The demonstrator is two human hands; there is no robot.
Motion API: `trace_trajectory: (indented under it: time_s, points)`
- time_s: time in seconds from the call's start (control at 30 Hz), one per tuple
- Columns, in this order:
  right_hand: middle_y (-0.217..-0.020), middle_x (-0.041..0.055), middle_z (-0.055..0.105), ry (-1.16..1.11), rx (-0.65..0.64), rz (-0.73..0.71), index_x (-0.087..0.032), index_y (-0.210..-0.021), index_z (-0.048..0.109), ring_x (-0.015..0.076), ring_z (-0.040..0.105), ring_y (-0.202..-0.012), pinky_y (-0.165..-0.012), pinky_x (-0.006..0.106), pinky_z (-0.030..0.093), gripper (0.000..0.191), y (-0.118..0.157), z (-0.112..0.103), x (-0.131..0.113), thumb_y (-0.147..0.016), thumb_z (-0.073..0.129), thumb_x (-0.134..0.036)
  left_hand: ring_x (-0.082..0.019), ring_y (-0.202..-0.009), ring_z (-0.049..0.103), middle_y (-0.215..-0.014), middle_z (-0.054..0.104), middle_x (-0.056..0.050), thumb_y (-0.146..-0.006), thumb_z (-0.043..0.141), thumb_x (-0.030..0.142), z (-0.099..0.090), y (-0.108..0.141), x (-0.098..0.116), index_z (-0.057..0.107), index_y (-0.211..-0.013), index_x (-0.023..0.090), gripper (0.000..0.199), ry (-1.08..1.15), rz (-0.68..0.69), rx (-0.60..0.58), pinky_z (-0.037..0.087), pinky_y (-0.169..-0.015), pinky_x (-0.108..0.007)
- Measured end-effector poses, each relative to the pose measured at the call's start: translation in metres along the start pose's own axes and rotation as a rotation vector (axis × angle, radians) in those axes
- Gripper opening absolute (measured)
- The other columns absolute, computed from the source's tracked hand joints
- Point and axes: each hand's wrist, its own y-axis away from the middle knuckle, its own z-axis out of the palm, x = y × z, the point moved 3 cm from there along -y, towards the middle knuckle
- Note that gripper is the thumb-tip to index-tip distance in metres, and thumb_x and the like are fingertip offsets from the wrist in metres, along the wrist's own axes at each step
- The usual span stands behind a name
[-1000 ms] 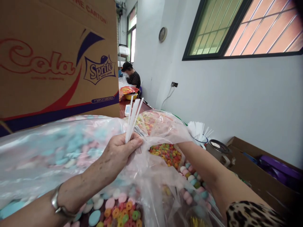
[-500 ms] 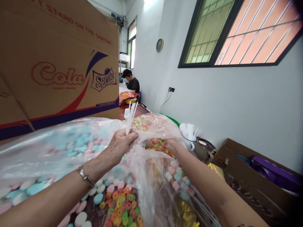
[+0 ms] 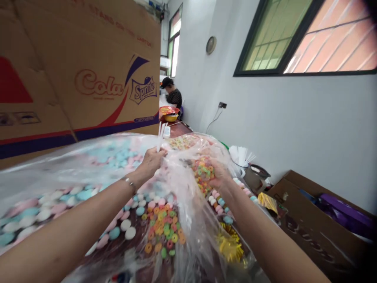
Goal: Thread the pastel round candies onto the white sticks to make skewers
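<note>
My left hand [image 3: 151,162] is closed round several thin white sticks [image 3: 161,135] that point upward, beside the gathered film of a clear plastic bag [image 3: 188,212]. Inside the bag's opening, my right hand [image 3: 218,175] curls at a heap of colourful ring candies [image 3: 204,169]; its fingers are partly hidden by candy and film. More ring candies [image 3: 165,228] lie loose below, on the dark red table. Pink, white and blue round candies [image 3: 44,210] spread to the left, some under plastic. Gold tinsel [image 3: 231,243] lies under my right forearm.
A large cardboard carton [image 3: 103,74] stands at the left. At the right are a container of white sticks [image 3: 240,155], a grey pot [image 3: 256,177] and an open box [image 3: 318,228] with purple items. Farther off, a person [image 3: 173,94] sits by a yellow bowl [image 3: 171,117].
The view has shifted, so the carton shows more. My right hand has come up from under the film with ring candies at its fingers. My left hand still holds the sticks.
</note>
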Motion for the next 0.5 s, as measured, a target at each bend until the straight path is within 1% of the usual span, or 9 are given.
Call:
trace_trajectory:
  time_s: [0.07, 0.13, 0.17, 0.2, 0.27, 0.33, 0.4, 0.47, 0.5]
  points:
    - [-0.059, -0.0008, 0.061, -0.153, -0.027, 0.088, -0.021, -0.069, 0.052, 0.0128, 0.056, -0.053, -0.044, 0.021, 0.047, 0.017, 0.013, 0.018, -0.013, -0.057, 0.063, -0.026, -0.004, -0.038, 0.034, -0.048, 0.039, 0.010, -0.079, 0.064, 0.021, 0.000, -0.003, -0.006, 0.051, -0.063, 0.017, 0.021, -0.043, -0.029, 0.013, 0.025, -0.037, -0.018]
    - [-0.064, -0.0015, 0.062, -0.228, -0.103, 0.087, -0.021, -0.073, 0.051, 0.0108, 0.054, -0.052, -0.039, 0.017, 0.040, 0.021, 0.024, 0.039, -0.029, -0.056, 0.063, -0.023, -0.005, -0.043, 0.041, -0.060, 0.050, 0.008, -0.090, 0.062, 0.029, 0.003, -0.007, -0.009, 0.058, -0.076, 0.014, 0.020, -0.086, -0.066, -0.004, 0.034, -0.040, -0.018]
    - [-0.063, -0.0023, 0.061, -0.238, -0.146, 0.089, -0.022, -0.075, 0.050, 0.0100, 0.052, -0.050, -0.037, 0.016, 0.037, 0.023, 0.030, 0.051, -0.035, -0.056, 0.062, -0.022, -0.006, -0.047, 0.047, -0.067, 0.056, 0.005, -0.092, 0.060, 0.033, 0.004, -0.009, -0.007, 0.060, -0.084, 0.014, 0.021, -0.103, -0.077, -0.022, 0.040, -0.043, -0.019]
    - [-0.063, -0.0030, 0.059, -0.235, -0.189, 0.093, -0.022, -0.076, 0.050, 0.0092, 0.050, -0.048, -0.036, 0.015, 0.034, 0.024, 0.036, 0.062, -0.041, -0.055, 0.061, -0.022, -0.006, -0.049, 0.050, -0.070, 0.058, 0.004, -0.093, 0.060, 0.034, 0.005, -0.011, -0.004, 0.061, -0.087, 0.013, 0.021, -0.117, -0.083, -0.039, 0.043, -0.045, -0.019]
    - [-0.060, -0.0047, 0.056, -0.197, -0.247, 0.095, -0.023, -0.075, 0.049, 0.0080, 0.046, -0.045, -0.035, 0.015, 0.031, 0.025, 0.047, 0.083, -0.046, -0.053, 0.060, -0.022, -0.006, -0.044, 0.045, -0.061, 0.053, 0.006, -0.091, 0.062, 0.029, 0.008, -0.014, 0.008, 0.059, -0.078, 0.014, 0.020, -0.126, -0.067, -0.071, 0.038, -0.042, -0.019]
    - [-0.061, -0.0053, 0.054, -0.125, -0.267, 0.087, -0.023, -0.076, 0.049, 0.0081, 0.045, -0.045, -0.035, 0.016, 0.030, 0.027, 0.056, 0.100, -0.041, -0.051, 0.059, -0.023, -0.006, -0.038, 0.038, -0.048, 0.044, 0.008, -0.085, 0.065, 0.018, 0.009, -0.017, 0.024, 0.053, -0.064, 0.015, 0.025, -0.122, -0.029, -0.099, 0.028, -0.039, -0.020]
    - [-0.064, -0.0048, 0.056, 0.002, -0.240, 0.056, -0.022, -0.079, 0.052, 0.0092, 0.047, -0.047, -0.037, 0.018, 0.033, 0.029, 0.060, 0.110, -0.026, -0.051, 0.058, -0.023, -0.006, -0.036, 0.035, -0.042, 0.039, 0.008, -0.081, 0.064, 0.012, 0.011, -0.019, 0.037, 0.046, -0.057, 0.018, 0.031, -0.121, 0.007, -0.124, 0.023, -0.040, -0.022]
    - [-0.066, -0.0041, 0.056, 0.209, -0.211, -0.018, -0.021, -0.082, 0.056, 0.0107, 0.051, -0.050, -0.042, 0.021, 0.038, 0.028, 0.060, 0.116, -0.005, -0.054, 0.057, -0.022, -0.006, -0.035, 0.033, -0.041, 0.038, 0.008, -0.080, 0.062, 0.008, 0.014, -0.020, 0.047, 0.045, -0.056, 0.019, 0.031, -0.123, 0.039, -0.146, 0.021, -0.040, -0.022]
    - [-0.067, -0.0036, 0.056, 0.348, -0.217, -0.081, -0.021, -0.081, 0.058, 0.0117, 0.053, -0.054, -0.047, 0.022, 0.041, 0.025, 0.060, 0.117, 0.007, -0.056, 0.057, -0.022, -0.006, -0.035, 0.033, -0.041, 0.038, 0.008, -0.080, 0.061, 0.007, 0.016, -0.020, 0.050, 0.046, -0.057, 0.018, 0.030, -0.124, 0.055, -0.157, 0.020, -0.041, -0.023]
